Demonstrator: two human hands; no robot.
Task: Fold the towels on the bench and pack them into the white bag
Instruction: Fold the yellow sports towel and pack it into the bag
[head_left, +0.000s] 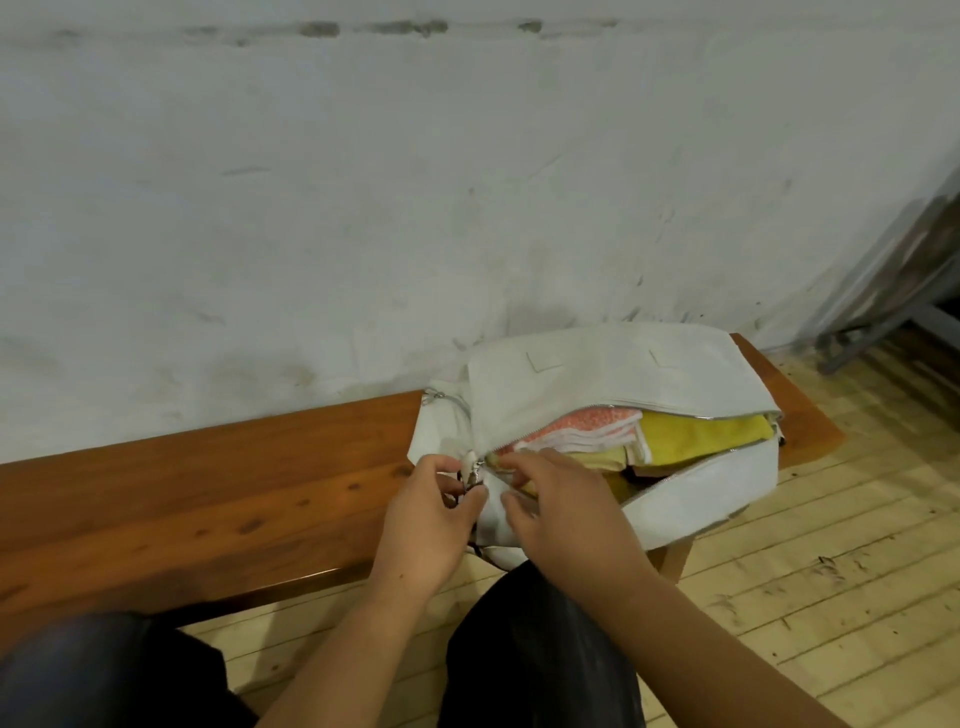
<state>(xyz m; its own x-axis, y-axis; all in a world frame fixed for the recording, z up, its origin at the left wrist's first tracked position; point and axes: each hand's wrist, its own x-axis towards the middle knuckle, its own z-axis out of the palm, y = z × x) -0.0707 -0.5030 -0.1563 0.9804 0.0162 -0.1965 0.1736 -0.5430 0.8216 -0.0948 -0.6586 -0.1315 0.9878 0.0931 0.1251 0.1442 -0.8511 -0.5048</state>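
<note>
Towels (696, 439), one orange-patterned and the others yellow, lie folded inside the white bag (623, 374) and show through its open zip. It sits right of centre in the frame, on the right end of the table (208, 483). Left grip (426, 514) pinches the zip pull (471, 475) at the bag's left end. Right grip (566, 504), just beside it, has curled fingers pinching the bag's near edge.

towels (701, 441) in white bag (597, 374); left hand (426, 519) — pinching zip pull (472, 475)
</note>
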